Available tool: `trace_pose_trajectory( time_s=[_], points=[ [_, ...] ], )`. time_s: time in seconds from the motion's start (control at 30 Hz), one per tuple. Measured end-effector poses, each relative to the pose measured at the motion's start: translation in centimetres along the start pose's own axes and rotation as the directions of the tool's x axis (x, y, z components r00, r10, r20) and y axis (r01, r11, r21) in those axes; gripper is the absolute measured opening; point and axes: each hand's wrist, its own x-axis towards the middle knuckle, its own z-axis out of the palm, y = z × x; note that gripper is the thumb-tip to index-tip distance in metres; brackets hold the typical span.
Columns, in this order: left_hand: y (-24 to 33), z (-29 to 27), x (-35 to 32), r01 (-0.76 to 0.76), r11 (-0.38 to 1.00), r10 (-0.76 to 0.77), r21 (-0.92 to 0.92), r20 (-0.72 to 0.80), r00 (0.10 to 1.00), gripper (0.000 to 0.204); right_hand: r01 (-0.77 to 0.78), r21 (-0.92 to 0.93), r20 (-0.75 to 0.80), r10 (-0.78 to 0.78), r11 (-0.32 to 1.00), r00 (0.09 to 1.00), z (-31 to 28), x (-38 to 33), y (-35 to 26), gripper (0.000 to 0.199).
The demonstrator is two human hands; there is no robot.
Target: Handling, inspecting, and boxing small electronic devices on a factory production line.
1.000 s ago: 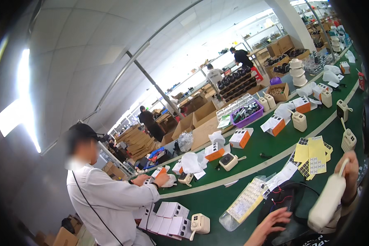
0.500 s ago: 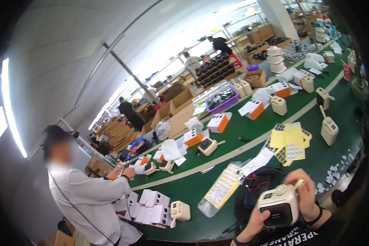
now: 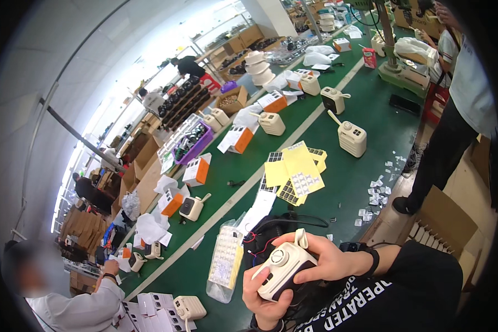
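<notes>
Low at the centre I hold a cream boxy device (image 3: 286, 266) with a round dial on top, a dark panel and a strap loop at one corner. My left hand (image 3: 260, 299) grips its left end, fingers over the top edge and thumb on the dark panel. My right hand (image 3: 329, 259) wraps the other end beside the loop, its thumb along the front edge. Black bags or cables with red wires (image 3: 260, 238) lie just behind it. To the left is a plastic-bagged sheet of stickers (image 3: 225, 260); beyond are yellow sticker sheets (image 3: 293, 171).
Similar cream devices (image 3: 351, 138) and orange-white boxes (image 3: 240, 138) are spread over the green table (image 3: 227, 207). Paper scraps (image 3: 377, 193) lie near its right edge. A co-worker in white (image 3: 77, 307) works at lower left by white boxes (image 3: 155, 310); another person (image 3: 470, 110) stands right, near a drill press (image 3: 393, 61).
The view has swung to the right, bringing the standing person and drill press into sight. The device in my hands has tilted, its top now more towards me, and my left fingers have shifted over its top.
</notes>
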Motion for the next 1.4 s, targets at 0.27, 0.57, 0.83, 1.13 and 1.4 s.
trace_pose_trajectory(
  time_s=[0.27,0.57,0.83,1.13,1.4],
  points=[
    [0.0,0.8,0.6,0.503,0.620,-0.720,-0.602,-0.182,0.670,0.053,-0.118,0.322,0.141,0.076,0.939,0.987,-1.0,0.7,1.1,0.057],
    [-0.6,-0.2,0.8,0.421,0.805,-0.543,-0.417,-0.235,0.806,0.062,-0.152,0.275,0.198,0.099,0.949,0.975,-0.8,1.1,1.0,0.062],
    [-0.4,0.2,1.7,0.513,0.491,-0.812,-0.704,-0.156,0.562,0.055,-0.132,0.344,0.156,0.082,0.930,0.984,-0.7,1.4,1.6,0.067],
    [-1.1,-0.5,1.8,0.494,-0.074,-0.743,-0.867,0.379,0.553,0.064,-0.186,0.199,0.074,0.174,0.962,0.982,0.2,1.2,2.7,0.103],
    [-2.0,1.0,0.1,0.427,-0.030,-0.714,-0.904,0.318,0.623,0.061,-0.235,0.177,-0.049,0.247,0.956,0.968,1.4,1.6,2.4,0.102]
  ],
)
